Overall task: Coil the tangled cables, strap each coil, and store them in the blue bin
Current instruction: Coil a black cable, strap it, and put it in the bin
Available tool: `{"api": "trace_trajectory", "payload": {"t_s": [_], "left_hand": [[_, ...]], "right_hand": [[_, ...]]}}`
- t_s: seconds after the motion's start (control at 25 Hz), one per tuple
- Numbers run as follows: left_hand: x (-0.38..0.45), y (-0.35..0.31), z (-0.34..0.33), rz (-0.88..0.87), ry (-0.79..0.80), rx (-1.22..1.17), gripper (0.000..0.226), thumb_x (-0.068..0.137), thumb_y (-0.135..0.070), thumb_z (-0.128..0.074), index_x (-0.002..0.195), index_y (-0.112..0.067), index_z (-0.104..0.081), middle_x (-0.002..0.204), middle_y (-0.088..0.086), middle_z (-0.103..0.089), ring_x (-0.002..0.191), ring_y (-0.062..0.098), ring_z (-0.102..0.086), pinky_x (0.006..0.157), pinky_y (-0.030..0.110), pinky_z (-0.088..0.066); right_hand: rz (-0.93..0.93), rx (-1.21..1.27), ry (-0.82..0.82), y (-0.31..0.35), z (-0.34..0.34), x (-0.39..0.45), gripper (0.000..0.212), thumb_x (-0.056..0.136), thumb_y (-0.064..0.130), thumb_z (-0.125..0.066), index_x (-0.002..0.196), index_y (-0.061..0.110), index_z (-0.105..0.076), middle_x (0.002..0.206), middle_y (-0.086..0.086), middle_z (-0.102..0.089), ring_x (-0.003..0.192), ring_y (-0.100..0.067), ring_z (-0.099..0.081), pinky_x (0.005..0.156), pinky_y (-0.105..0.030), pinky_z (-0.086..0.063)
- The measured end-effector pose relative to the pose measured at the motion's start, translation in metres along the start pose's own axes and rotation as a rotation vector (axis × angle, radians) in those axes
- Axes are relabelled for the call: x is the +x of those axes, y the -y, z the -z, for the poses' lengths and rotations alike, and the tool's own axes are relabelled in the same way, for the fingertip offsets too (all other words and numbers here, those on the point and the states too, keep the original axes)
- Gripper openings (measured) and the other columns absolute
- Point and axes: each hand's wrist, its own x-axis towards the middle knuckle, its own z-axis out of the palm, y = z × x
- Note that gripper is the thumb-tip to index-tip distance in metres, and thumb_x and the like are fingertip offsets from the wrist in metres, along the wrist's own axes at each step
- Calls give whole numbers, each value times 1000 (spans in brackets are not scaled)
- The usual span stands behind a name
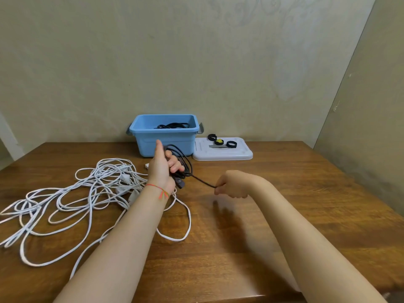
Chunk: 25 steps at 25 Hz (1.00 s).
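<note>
Left hand (162,169) grips black cable (185,165); right hand (231,184) pinches its end.

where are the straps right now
In the head view, the black straps lie on the white lid, which sits on the table right of the blue bin, beyond the right hand.

place: home room (likely) | signs: patterned wallpaper (251,16) | wooden table (306,193) in a corner | plastic bin (166,141), lid (223,153) beside it
</note>
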Motion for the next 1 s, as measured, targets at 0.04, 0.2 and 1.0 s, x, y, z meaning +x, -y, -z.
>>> {"api": "trace_trajectory", "payload": {"t_s": [0.04, 0.2, 1.0], "left_hand": [[-2, 5, -4, -58, 20, 132, 47, 101, -54, -42, 68, -21, -44, 46, -6, -34, 38, 11, -33, 51, 28, -39], [-16, 14, -17, -255, 174, 928, 37, 103, -40, -45, 78, -14, -50, 56, -1, -52, 53, 18, -52, 63, 33, -45], [1, 7, -30, 377, 456, 722, 81, 94, -74, -24, 84, -4, -62, 56, 2, -42, 44, 15, -38, 55, 31, -43]], "right_hand": [[25, -57, 42, 12, -1, -2, 25, 100, 29, -54, 118, 19, -68, 84, -1, -60, 69, -14, -54, 56, -24, -44], [186, -100, -14, 45, 7, -13, 21, 97, 30, -59, 110, 19, -71, 86, 2, -62, 75, -14, -56, 65, -25, -45], [176, 566, -694, 7, 0, 18, 47, 92, 51, -61, 72, 9, -56, 58, 1, -53, 54, -13, -46, 58, -31, -40]]}}
